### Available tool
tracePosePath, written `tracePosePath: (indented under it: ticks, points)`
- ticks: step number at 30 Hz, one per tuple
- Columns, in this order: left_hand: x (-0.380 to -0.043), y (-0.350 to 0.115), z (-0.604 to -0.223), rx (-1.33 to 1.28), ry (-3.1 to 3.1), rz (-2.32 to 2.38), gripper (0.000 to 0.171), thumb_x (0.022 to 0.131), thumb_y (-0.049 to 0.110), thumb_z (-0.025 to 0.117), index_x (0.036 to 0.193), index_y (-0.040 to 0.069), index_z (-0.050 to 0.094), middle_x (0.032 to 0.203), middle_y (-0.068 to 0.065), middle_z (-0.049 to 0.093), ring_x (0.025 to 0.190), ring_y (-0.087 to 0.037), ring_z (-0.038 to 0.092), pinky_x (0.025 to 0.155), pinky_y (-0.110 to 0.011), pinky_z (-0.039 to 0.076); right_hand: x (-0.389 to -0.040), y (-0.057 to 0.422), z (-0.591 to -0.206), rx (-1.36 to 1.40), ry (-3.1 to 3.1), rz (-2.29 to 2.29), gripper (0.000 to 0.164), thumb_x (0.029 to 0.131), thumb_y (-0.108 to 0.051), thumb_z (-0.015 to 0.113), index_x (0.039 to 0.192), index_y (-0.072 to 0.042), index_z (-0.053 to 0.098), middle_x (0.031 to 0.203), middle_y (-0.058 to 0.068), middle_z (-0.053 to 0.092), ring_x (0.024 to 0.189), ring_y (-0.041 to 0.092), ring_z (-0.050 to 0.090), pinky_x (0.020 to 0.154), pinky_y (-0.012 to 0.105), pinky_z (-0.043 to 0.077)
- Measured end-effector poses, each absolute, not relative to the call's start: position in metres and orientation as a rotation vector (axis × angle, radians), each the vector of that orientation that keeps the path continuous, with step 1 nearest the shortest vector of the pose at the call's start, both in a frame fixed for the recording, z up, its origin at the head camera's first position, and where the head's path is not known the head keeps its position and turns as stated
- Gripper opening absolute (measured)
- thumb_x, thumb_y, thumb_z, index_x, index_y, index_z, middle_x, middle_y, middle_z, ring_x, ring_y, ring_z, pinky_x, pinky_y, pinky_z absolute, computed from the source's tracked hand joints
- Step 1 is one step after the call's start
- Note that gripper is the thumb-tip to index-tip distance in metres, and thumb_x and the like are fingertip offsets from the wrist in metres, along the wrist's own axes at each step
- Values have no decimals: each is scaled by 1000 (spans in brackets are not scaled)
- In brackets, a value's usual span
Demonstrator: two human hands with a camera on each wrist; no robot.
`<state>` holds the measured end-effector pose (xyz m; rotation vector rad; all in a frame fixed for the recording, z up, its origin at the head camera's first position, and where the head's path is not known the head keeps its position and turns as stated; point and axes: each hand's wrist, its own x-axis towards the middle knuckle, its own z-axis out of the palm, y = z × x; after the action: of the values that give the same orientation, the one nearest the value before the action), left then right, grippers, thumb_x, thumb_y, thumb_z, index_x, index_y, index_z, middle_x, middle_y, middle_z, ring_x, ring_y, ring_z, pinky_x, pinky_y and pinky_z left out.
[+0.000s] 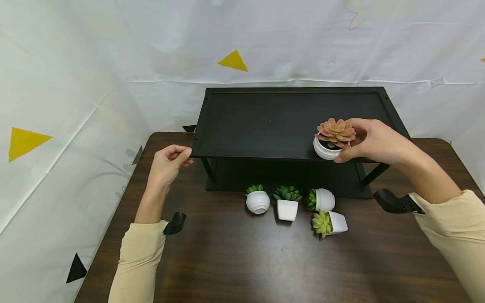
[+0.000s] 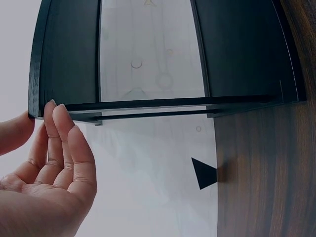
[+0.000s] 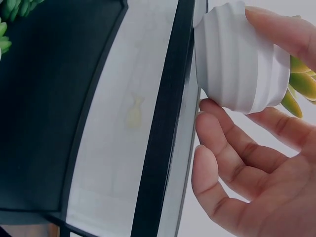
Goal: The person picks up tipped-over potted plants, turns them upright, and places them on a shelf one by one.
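Observation:
My right hand [image 1: 373,141] grips a round white pot with a pinkish-orange succulent [image 1: 335,132], thumb on one side and fingers on the other. In the right wrist view the ribbed white pot [image 3: 237,59] is right at the shelf's front edge. The black two-tier shelf [image 1: 261,118] stands at the back of the table. At its near left corner my left hand [image 1: 165,166] pinches the top board. The left wrist view shows the thumb on the board's upper side and the fingers [image 2: 64,128] beneath it.
In front of the shelf lie several small potted succulents: a round white pot [image 1: 258,203], a square white pot [image 1: 287,209], and two tipped on their sides, one round [image 1: 325,199] and one square [image 1: 338,222]. White sheeting [image 1: 170,46] hangs behind the dark wooden table [image 1: 227,261].

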<state>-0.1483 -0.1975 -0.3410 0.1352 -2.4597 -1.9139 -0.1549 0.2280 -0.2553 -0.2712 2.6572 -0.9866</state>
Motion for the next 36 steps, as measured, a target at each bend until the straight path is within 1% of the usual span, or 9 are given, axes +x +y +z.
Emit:
tracePosePath:
  ticks: [4, 8, 14, 22, 30, 36]
  points:
    - [-148, -198, -341, 129, -2454, -1918, 24, 92, 12, 59, 105, -8, 58, 75, 6, 60, 68, -6, 62, 75, -23, 53, -159, 220, -254, -285, 2646, -975, 60, 71, -20, 82, 122, -8, 52, 93, 3, 63, 83, 15, 56, 72, 29, 45]
    - [-149, -198, -342, 118, -2449, -1918, 24, 93, 11, 59, 105, -9, 58, 76, 5, 59, 68, -6, 62, 74, -22, 53, -164, 212, -254, -287, 2632, -985, 60, 72, -19, 81, 123, -8, 52, 93, 5, 63, 84, 18, 56, 74, 32, 44]
    - [-149, -197, -342, 113, -2451, -1914, 24, 93, 12, 59, 105, -9, 58, 76, 4, 59, 68, -6, 62, 72, -19, 52, -171, 201, -255, -307, 2612, -1020, 59, 71, -16, 81, 123, -7, 53, 92, 5, 62, 84, 19, 54, 74, 34, 43]
    - [-149, -196, -342, 113, -2456, -1912, 25, 93, 12, 59, 105, -9, 58, 77, 3, 59, 69, -6, 62, 75, -22, 52, -177, 187, -254, -330, 2575, -1075, 59, 70, -14, 81, 122, -7, 54, 92, 7, 60, 85, 23, 52, 76, 36, 42]
    - [-148, -196, -340, 107, -2452, -1913, 25, 93, 12, 59, 105, -10, 58, 77, 3, 59, 68, -6, 62, 74, -20, 52, -182, 175, -257, -356, 2565, -1099, 55, 71, -11, 79, 120, -5, 55, 89, 7, 57, 82, 23, 47, 71, 35, 39]
    - [-147, -196, -340, 104, -2450, -1916, 25, 93, 12, 58, 105, -10, 58, 79, 2, 60, 69, -6, 62, 77, -25, 53, -186, 166, -256, -353, 2556, -1102, 57, 70, -11, 80, 121, -5, 55, 90, 9, 56, 84, 24, 47, 72, 37, 40]
